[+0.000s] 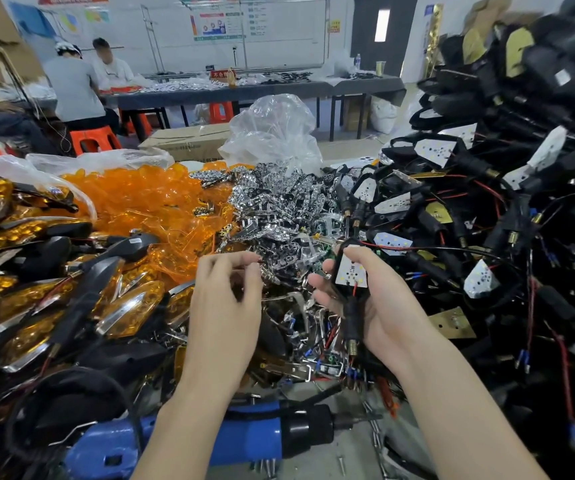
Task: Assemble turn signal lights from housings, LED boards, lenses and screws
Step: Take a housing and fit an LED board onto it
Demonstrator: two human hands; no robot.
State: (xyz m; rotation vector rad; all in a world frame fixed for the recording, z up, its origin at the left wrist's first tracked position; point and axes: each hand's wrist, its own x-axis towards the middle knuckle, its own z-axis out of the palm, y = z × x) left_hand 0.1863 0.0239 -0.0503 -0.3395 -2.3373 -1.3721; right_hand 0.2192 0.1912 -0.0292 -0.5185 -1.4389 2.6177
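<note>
Head view: right hand (379, 306) is gripping a housing (351, 315), LED board (351, 271) seated beside its thumb; left hand (227, 296), fingers curled, is possibly pinching something; lenses (133, 199), screws (342, 466) are waiting.

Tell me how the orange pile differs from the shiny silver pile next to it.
The orange lenses are see-through amber plastic; the chrome reflectors are opaque and mirror-bright. The orange lenses have faceted surfaces, while the chrome reflectors are pierced with round holes. The orange lenses lie to the left, the chrome reflectors to their right, beside the black wired housings. Both are loose heaps of small parts.
</note>
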